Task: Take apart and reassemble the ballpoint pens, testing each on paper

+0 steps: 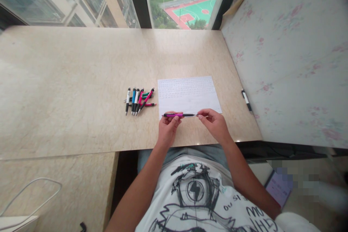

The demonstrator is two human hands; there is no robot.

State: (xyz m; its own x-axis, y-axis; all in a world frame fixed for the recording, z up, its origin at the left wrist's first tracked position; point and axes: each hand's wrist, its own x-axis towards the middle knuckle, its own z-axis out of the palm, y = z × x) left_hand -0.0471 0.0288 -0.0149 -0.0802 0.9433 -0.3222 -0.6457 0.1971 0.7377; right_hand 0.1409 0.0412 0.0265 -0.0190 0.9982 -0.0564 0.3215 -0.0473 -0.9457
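A magenta-purple and black pen (pixel 178 115) lies level across the space between my hands, over the near edge of the paper. My left hand (pixel 170 125) pinches its barrel between thumb and fingers. At the pen's tip, my right hand (pixel 213 122) has thumb and forefinger pressed together; whether they grip the tip itself or a small part there is too small to tell. Beneath and beyond the hands rests a white sheet of paper (pixel 189 94), with rows of handwriting on its upper half. Left of the sheet lies a pile of several pens (pixel 138 101) in white, blue, pink and green.
A white and black pen (pixel 247 100) lies by the flowered wall (pixel 293 61) at right. The stone counter (pixel 67 79) runs left and back to the windows (pixel 179 0). A white cable (pixel 40 179) loops on the lower ledge (pixel 76 185) at front left.
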